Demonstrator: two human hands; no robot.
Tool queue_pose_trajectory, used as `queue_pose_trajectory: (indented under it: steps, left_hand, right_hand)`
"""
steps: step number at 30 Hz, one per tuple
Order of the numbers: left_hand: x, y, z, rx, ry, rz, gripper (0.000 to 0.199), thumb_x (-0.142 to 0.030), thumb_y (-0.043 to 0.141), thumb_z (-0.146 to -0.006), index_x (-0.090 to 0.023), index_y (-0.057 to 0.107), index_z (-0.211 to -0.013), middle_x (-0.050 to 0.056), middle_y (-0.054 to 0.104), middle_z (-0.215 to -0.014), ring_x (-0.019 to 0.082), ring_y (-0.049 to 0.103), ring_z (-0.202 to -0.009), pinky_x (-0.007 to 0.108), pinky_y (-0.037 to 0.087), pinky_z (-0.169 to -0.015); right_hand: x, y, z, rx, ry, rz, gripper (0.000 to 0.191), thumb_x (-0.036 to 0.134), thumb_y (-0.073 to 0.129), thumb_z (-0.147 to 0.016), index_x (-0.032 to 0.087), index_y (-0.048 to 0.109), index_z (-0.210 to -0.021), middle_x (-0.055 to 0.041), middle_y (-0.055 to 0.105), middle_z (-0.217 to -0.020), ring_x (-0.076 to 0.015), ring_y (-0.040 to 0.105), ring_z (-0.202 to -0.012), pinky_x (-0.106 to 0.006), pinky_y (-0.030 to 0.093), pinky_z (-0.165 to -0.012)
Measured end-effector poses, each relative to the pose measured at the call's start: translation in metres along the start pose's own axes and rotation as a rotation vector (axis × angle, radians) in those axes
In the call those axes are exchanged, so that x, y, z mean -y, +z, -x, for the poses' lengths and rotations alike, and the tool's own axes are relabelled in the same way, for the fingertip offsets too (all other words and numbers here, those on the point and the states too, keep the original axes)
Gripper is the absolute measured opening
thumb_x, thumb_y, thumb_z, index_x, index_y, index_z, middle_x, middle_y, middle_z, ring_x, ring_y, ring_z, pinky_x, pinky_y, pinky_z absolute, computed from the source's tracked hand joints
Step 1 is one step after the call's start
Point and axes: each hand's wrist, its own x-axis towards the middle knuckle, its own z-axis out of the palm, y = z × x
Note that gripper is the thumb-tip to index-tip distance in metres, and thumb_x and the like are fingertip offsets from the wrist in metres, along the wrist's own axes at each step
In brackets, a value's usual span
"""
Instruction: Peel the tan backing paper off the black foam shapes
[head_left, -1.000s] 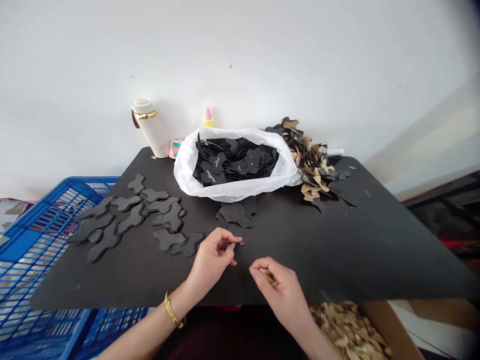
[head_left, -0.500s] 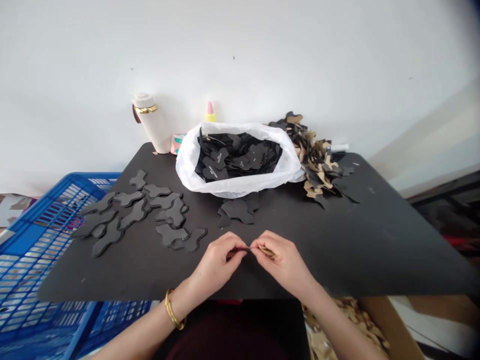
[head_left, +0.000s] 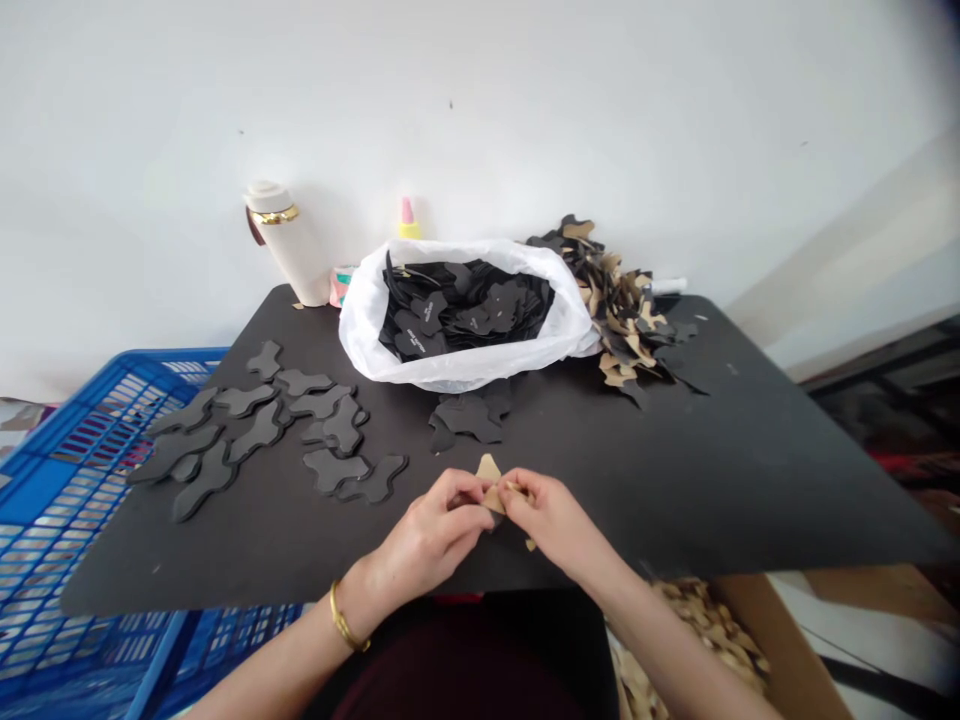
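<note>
Two-handed pinch on one tan piece (head_left: 489,468)

At the near middle of the tabletop (head_left: 712,480), the tan piece, a dark patch (head_left: 496,520) beneath it, lies between the left hand (head_left: 431,530) and the right hand (head_left: 553,522). The left fingers are narrow, pinching its nine o'clock side; the right ones curl over tan bits (head_left: 517,488) at three o'clock, and I cannot tell whether they grip the piece too. It looks thin, so I'd steady the left edge and keep any pull low and slow to avoid tearing.

From the hands, a small dark pile (head_left: 469,412) and a white bag (head_left: 457,374) at twelve o'clock crowd the way forward. A mixed pile (head_left: 622,310) spreads at one, dark shapes (head_left: 259,432) at ten, a blue basket (head_left: 45,495) at nine.
</note>
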Motion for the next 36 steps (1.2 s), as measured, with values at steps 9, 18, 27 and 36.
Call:
queue_pose_trajectory:
  steps: [9,18,27,36]
  left_hand:
    - [-0.015,0.006,0.020,-0.202,-0.004,-0.041,0.027,0.004,0.059,-0.082,-0.020,0.060,-0.093,0.005,0.059,-0.094,0.023,0.055,-0.111,0.039,0.050,-0.092]
    - [-0.006,0.008,0.017,-0.583,-0.624,0.459,0.003,-0.022,0.062,-0.091,-0.023,0.060,-0.088,0.000,0.059,-0.091,0.012,0.055,-0.081,0.024,0.044,-0.077]
    - [0.000,0.005,0.001,-0.669,-0.811,0.782,0.018,-0.035,0.070,-0.085,-0.020,0.061,-0.087,-0.002,0.057,-0.081,0.009,0.048,-0.067,0.022,0.039,-0.070]
    - [0.019,-0.003,-0.017,-0.631,-0.825,0.753,0.020,-0.034,0.071,-0.083,-0.018,0.060,-0.085,-0.001,0.059,-0.080,0.009,0.048,-0.063,0.022,0.039,-0.062]
  right_hand:
    - [-0.029,-0.002,-0.028,-0.247,0.017,-0.705,0.026,0.040,0.068,-0.076,0.016,0.060,-0.082,0.0009,0.057,-0.067,-0.0068,0.041,-0.049,-0.019,0.030,-0.043]
    - [-0.028,-0.022,-0.029,-0.310,-0.142,-0.722,0.026,0.044,0.068,-0.080,0.022,0.056,-0.087,0.0116,0.023,-0.055,-0.0055,0.015,-0.044,-0.018,0.018,-0.041]
    - [-0.027,0.002,-0.017,-0.209,-0.056,-0.103,0.039,0.049,0.067,-0.079,0.020,0.062,-0.105,0.0055,0.039,-0.068,-0.0094,0.035,-0.056,-0.021,0.029,-0.047]
    - [-0.017,0.007,-0.037,-0.316,-0.117,0.135,0.033,0.051,0.056,-0.086,0.022,0.050,-0.073,0.0052,0.035,-0.059,-0.0105,0.031,-0.053,-0.023,0.029,-0.047]
